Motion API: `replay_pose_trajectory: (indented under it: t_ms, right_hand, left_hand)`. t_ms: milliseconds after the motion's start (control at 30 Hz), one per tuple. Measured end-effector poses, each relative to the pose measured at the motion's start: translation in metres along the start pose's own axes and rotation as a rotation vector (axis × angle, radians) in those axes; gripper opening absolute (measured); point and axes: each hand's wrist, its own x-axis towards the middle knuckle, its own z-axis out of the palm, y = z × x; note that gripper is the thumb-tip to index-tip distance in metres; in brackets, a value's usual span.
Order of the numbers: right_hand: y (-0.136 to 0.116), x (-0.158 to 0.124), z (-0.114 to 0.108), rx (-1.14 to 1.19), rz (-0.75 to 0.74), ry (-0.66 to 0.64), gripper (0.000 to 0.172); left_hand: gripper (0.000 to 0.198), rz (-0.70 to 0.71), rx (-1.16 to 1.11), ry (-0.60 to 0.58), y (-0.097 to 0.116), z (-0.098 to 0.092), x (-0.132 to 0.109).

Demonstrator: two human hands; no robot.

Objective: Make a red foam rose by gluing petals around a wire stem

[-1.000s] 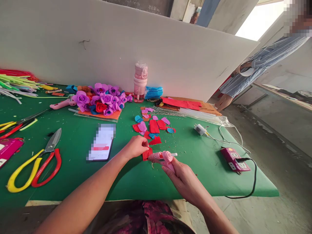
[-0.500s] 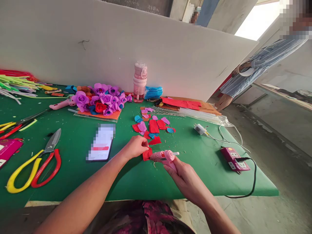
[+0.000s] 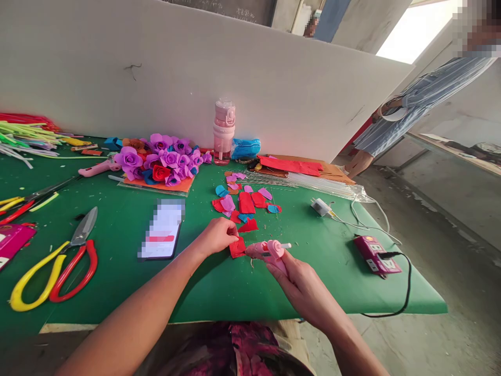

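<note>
Near the middle of the green table [image 3: 211,303], my left hand [image 3: 219,236] pinches the upper edge of a small red piece [image 3: 237,248]. My right hand [image 3: 299,277] is wrapped round the handle of a pink glue gun [image 3: 266,249], whose nozzle points left at the red piece's right edge. Whether the tip touches it, I cannot tell. Another red piece [image 3: 249,225] lies just above. Beyond it are scattered red, purple and blue petal-shaped pieces [image 3: 247,202]. A phone [image 3: 162,230] lies left of my left hand.
Scissors [image 3: 83,230] lie at the left. Purple and red flowers [image 3: 168,159] are heaped at the back beside a second glue gun [image 3: 97,168]. A pink bottle [image 3: 224,133] stands behind. A power strip [image 3: 376,256] with cables lies right. A person [image 3: 422,104] stands beyond.
My right hand and the glue gun have shifted slightly to the right, a little away from the red piece. My left hand has stayed in place.
</note>
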Motion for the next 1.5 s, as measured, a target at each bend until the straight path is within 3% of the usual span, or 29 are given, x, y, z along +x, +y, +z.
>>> replay_pose_trajectory:
  t_ms: [400,1067,1267,1500]
  right_hand:
    - [-0.004,0.003,0.005,0.022,-0.033,-0.018,0.024]
    - [0.001,0.0,0.001,-0.06,0.054,-0.016,0.025]
    - [0.001,-0.001,-0.004,0.035,-0.01,0.021,0.029]
    - [-0.003,0.002,0.0,0.045,-0.01,-0.007,0.023]
  left_hand:
    - [0.01,0.011,-0.013,0.001,0.0,0.0,0.0]
    - [0.009,0.011,-0.019,0.001,-0.001,0.0,0.0]
    - [0.01,0.023,-0.017,0.004,-0.001,0.0,0.0]
    - [0.011,0.01,-0.013,-0.001,0.0,0.0,0.0]
